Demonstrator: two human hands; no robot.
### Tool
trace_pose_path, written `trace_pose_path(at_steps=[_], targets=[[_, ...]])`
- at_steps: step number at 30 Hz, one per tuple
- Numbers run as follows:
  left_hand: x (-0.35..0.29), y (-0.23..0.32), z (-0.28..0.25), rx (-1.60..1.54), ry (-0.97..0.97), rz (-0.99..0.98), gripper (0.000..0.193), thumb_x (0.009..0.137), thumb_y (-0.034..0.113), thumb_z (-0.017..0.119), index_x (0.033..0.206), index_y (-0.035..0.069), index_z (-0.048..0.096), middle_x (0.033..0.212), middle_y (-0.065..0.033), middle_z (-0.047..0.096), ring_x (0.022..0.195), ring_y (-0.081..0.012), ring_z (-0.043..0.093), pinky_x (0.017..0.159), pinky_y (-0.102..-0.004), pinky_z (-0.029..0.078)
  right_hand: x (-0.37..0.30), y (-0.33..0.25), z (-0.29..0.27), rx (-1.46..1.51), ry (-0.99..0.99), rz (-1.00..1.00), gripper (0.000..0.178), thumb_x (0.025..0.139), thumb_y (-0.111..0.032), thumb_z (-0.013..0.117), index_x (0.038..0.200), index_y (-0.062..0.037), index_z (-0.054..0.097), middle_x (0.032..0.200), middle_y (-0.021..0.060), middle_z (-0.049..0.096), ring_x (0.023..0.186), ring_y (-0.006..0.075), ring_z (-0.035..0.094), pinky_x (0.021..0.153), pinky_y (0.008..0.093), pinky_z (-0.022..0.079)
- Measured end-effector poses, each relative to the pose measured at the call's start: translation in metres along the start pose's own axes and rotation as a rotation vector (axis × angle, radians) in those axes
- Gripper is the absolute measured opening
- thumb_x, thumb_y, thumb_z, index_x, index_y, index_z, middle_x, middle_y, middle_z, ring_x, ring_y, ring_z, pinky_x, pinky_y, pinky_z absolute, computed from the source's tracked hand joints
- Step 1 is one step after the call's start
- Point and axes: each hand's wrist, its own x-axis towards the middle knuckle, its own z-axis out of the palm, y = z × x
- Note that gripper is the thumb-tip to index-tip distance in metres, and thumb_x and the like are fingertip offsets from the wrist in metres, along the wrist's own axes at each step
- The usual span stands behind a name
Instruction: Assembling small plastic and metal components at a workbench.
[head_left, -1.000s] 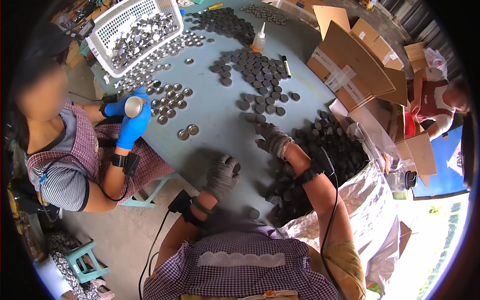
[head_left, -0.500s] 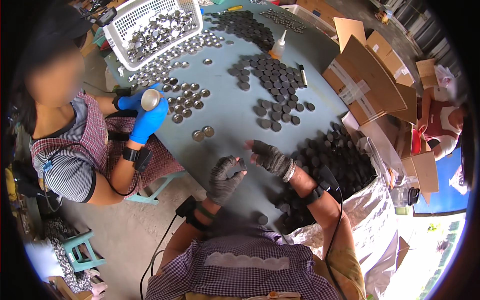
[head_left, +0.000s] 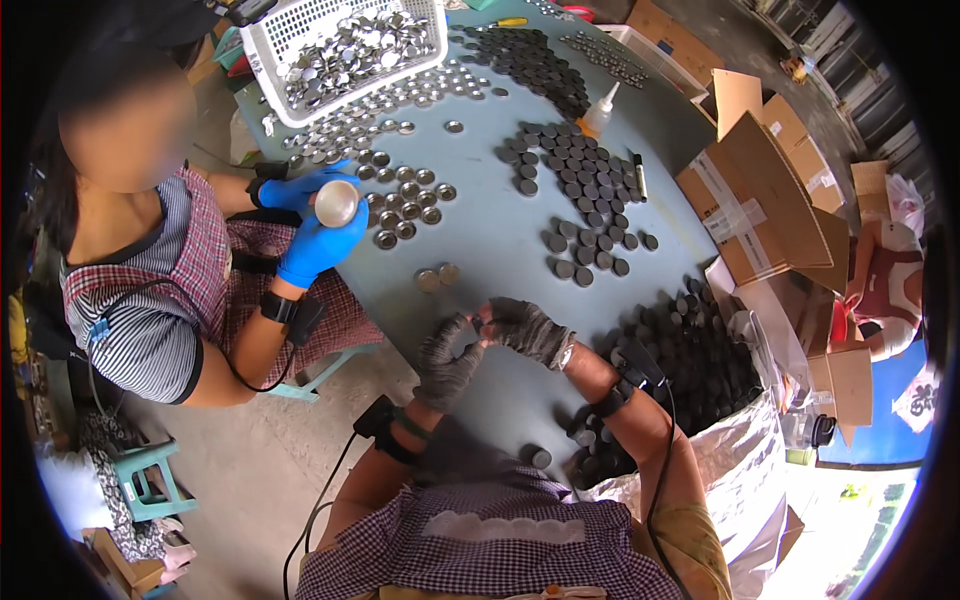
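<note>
My left hand (head_left: pixel 447 362), in a grey fingerless glove, pinches a small black disc (head_left: pixel 482 327) between thumb and fingers. Against it, fingertips closed, comes my right hand (head_left: pixel 527 331), gloved the same way. The fingers mostly cover the disc, and I cannot make out what the right fingertips grip. Just beyond my left hand, two round metal caps (head_left: pixel 428 281) lie on the grey-blue table (head_left: pixel 520 420). One black disc (head_left: pixel 541 459) sits near the front edge, and a large heap of black discs (head_left: pixel 690 370) lies beside my right forearm.
Across the table are rows of black discs (head_left: pixel 590 180), metal caps (head_left: pixel 405 205), a glue bottle (head_left: pixel 598 112) and a marker (head_left: pixel 640 178). A white basket (head_left: pixel 290 110) holds metal pieces. At left, a co-worker's blue-gloved hand (head_left: pixel 325 245) holds a round cup-like piece. Cardboard boxes (head_left: pixel 745 210) stand right.
My right hand has moved left and its fingertips now meet my left hand at the disc. The view has shifted slightly. The co-worker still holds the round piece.
</note>
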Motion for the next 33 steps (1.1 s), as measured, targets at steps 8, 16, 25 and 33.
trace_pose_path(at_steps=[8,16,25,33], targets=[[0.001,-0.012,-0.008,0.114,0.13,-0.014,0.04,0.073,-0.001,0.07,0.111,0.001,0.055,0.1,-0.0065,0.055,0.092,-0.0182,0.053,0.085,-0.0323,0.044,0.083,-0.012,0.006,-1.036,0.329,-0.402,0.019,0.073,-0.013,0.066,0.091,-0.0083,0.061,0.085,0.0108,0.058,0.078,0.0274,0.059,0.072,0.0366,0.049],[0.008,-0.009,-0.004,0.082,0.097,0.039,0.033,0.077,0.001,0.066,0.107,0.001,0.056,0.096,-0.0063,0.055,0.088,-0.0173,0.052,0.083,-0.0318,0.044,0.086,-0.011,-0.019,-1.593,0.226,-0.038,0.013,0.077,-0.02,0.061,0.088,-0.017,0.066,0.095,0.0096,0.061,0.093,0.0296,0.057,0.078,0.0397,0.048],[-0.011,0.042,0.073,0.028,-0.413,0.219,0.029,0.071,0.006,0.067,0.099,0.006,0.06,0.097,-0.0107,0.061,0.091,-0.0283,0.058,0.081,-0.0386,0.048,-0.034,-0.009,-0.104,-1.219,0.335,-0.038,0.051,0.076,-0.013,0.059,0.126,-0.0064,0.047,0.107,0.0181,0.061,0.092,0.0349,0.06,0.079,0.0405,0.049],[-0.018,0.077,0.165,0.156,-0.743,0.149,0.022,0.067,0.013,0.065,0.088,0.009,0.063,0.08,-0.0108,0.061,0.075,-0.0308,0.06,0.068,-0.0418,0.049,-0.064,0.01,-0.113,-1.274,0.139,0.033,0.039,0.078,-0.025,0.061,0.112,-0.0062,0.059,0.109,0.0161,0.061,0.101,0.033,0.057,0.09,0.0401,0.045]])
